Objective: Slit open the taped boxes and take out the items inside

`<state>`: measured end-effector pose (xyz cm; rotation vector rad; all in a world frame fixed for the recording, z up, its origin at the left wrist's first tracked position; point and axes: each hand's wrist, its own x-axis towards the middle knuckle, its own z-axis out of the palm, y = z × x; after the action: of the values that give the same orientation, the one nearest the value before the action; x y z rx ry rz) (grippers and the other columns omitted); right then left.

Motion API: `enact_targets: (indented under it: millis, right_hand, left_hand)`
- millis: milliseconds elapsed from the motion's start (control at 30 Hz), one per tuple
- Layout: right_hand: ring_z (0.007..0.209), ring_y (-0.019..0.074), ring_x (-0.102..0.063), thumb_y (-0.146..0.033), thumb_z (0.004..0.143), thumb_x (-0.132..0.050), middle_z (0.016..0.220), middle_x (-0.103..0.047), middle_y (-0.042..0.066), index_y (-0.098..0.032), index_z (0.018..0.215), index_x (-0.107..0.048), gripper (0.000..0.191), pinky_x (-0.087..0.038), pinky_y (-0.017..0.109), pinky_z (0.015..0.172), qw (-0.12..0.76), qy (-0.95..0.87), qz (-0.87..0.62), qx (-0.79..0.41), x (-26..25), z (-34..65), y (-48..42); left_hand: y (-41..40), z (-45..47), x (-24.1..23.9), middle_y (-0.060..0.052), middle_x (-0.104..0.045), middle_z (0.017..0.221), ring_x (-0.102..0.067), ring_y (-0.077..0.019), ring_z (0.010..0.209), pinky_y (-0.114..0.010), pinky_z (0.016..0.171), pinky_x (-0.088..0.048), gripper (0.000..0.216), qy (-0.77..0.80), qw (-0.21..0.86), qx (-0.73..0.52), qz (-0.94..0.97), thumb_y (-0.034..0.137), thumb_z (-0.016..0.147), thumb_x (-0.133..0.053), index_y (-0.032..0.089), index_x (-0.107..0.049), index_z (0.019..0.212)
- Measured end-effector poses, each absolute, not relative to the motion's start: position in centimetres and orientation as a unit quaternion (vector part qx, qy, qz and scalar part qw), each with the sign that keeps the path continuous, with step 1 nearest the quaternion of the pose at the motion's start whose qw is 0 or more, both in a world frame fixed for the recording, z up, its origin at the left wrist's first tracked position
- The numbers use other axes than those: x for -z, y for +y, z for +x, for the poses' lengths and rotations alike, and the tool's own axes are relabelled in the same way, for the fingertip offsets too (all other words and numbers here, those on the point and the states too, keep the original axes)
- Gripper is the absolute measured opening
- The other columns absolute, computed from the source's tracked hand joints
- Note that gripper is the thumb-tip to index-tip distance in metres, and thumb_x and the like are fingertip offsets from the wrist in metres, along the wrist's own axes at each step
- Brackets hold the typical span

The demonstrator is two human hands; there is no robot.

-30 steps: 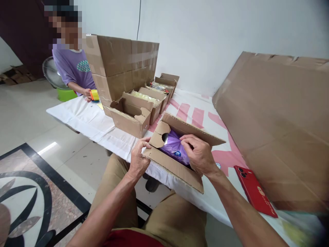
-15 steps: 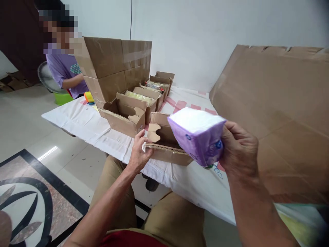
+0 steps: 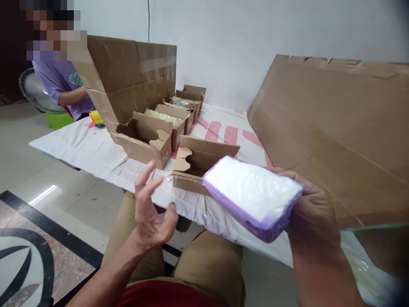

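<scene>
Tissue pack (image 3: 252,197), purple-edged with a white face, sits gripped at its far end in the right hand (image 3: 311,213), held flat above the lap, near the open small carton (image 3: 200,164) on the table (image 3: 96,149). Left hand (image 3: 150,209) is empty, fingers spread, hovering off the carton's front. Step in hand looks like handling the pack clear of its carton; a next move would likely need the left hand to take or steady something. Right fingers mostly hidden behind the pack. Carton's interior is not visible; printed markings unreadable.
</scene>
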<state>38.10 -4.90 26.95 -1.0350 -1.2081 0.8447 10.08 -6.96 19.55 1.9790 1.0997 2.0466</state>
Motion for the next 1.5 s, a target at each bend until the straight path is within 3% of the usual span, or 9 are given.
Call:
enact_targets:
  millis: [200,333,467,600,667,800,933,1267,1500]
  right_hand:
    - [0.082,0.021,-0.071,-0.053,0.088,-0.076,0.088,-0.075,0.005,-0.023,0.07,-0.073,0.035,-0.059,0.032,0.075,0.48,-0.687,-0.401,-0.369,-29.6,34.4,-6.3]
    - [0.083,0.0208,-0.072,-0.054,0.091,-0.072,0.092,-0.078,0.006,-0.022,0.073,-0.075,0.037,-0.058,0.03,0.073,0.419,-0.716,-0.402,-0.388,-29.0,33.1,-6.6]
    - [0.099,0.0255,-0.075,-0.062,0.093,-0.066,0.112,-0.079,0.009,-0.026,0.102,-0.079,0.039,-0.062,0.037,0.084,0.456,-0.665,-0.399,-0.437,-27.8,33.3,-6.9]
    - [0.126,0.0346,-0.067,-0.085,0.076,-0.066,0.141,-0.067,0.011,-0.033,0.137,-0.064,0.08,-0.06,0.05,0.099,0.48,-0.662,-0.329,-0.472,-26.0,34.1,-7.5]
    - [0.13,0.0357,-0.064,-0.083,0.069,-0.076,0.146,-0.064,0.012,-0.033,0.147,-0.055,0.094,-0.058,0.051,0.102,0.462,-0.681,-0.331,-0.462,-25.0,33.9,-7.9]
    - [0.115,0.0269,-0.071,-0.051,0.08,-0.086,0.131,-0.071,0.01,-0.029,0.138,-0.06,0.067,-0.06,0.041,0.098,0.504,-0.668,-0.386,-0.389,-24.2,32.1,-8.1]
    - [0.108,0.0242,-0.072,-0.048,0.084,-0.083,0.124,-0.073,0.006,-0.028,0.128,-0.067,0.05,-0.061,0.039,0.096,0.566,-0.649,-0.367,-0.352,-25.8,30.4,-7.5]
    - [0.11,0.0255,-0.071,-0.045,0.086,-0.081,0.128,-0.071,0.006,-0.029,0.131,-0.063,0.052,-0.063,0.043,0.095,0.598,-0.667,-0.313,-0.317,-29.1,25.2,-6.6]
    - [0.12,0.0287,-0.065,-0.038,0.091,-0.073,0.139,-0.065,0.012,-0.026,0.143,-0.055,0.056,-0.061,0.043,0.096,0.533,-0.717,-0.329,-0.307,-23.0,17.5,-5.1]
  left_hand:
    - [-9.5,8.7,-25.1,-0.014,-0.037,0.167,-0.039,-0.0406,0.153,-0.058,0.123,-0.041,0.108,0.265,0.189,-0.508,0.798,0.018,0.072,-0.084,0.033,-0.028,0.163]
    - [-10.2,8.1,-24.7,-0.013,-0.056,0.153,-0.056,-0.0363,0.139,-0.052,0.118,-0.049,0.101,0.271,0.247,-0.488,0.792,0.012,0.07,-0.08,0.031,-0.038,0.16]
    - [-10.4,7.6,-22.5,-0.014,-0.065,0.14,-0.071,-0.0315,0.117,-0.042,0.096,-0.063,0.079,0.304,0.377,-0.515,0.707,0.018,0.074,-0.079,0.028,-0.053,0.149]
    - [-9.6,6.7,-21.4,-0.014,-0.069,0.136,-0.073,-0.0295,0.114,-0.035,0.086,-0.065,0.071,0.292,0.458,-0.576,0.611,0.033,0.078,-0.084,0.024,-0.057,0.142]
    - [-9.0,6.4,-21.4,-0.012,-0.07,0.133,-0.072,-0.0294,0.117,-0.035,0.088,-0.065,0.069,0.277,0.453,-0.607,0.591,0.039,0.078,-0.085,0.025,-0.059,0.14]
    - [-7.7,6.4,-22.1,-0.014,-0.069,0.137,-0.07,-0.032,0.123,-0.04,0.094,-0.064,0.07,0.287,0.451,-0.607,0.589,0.044,0.079,-0.085,0.023,-0.058,0.14]
    - [-6.8,5.8,-24.3,-0.013,-0.067,0.142,-0.068,-0.0316,0.127,-0.045,0.105,-0.059,0.066,0.273,0.434,-0.595,0.619,0.043,0.081,-0.085,0.024,-0.059,0.138]
    - [-6.7,0.8,-28.5,-0.009,-0.071,0.132,-0.065,-0.0333,0.129,-0.051,0.111,-0.054,0.063,0.284,0.348,-0.637,0.627,0.041,0.077,-0.088,0.023,-0.066,0.133]
    - [-7.2,-7.6,-23.8,-0.01,-0.079,0.108,-0.072,-0.03,0.11,-0.044,0.099,-0.06,0.041,0.414,0.316,-0.604,0.603,0.036,0.075,-0.089,0.022,-0.077,0.111]
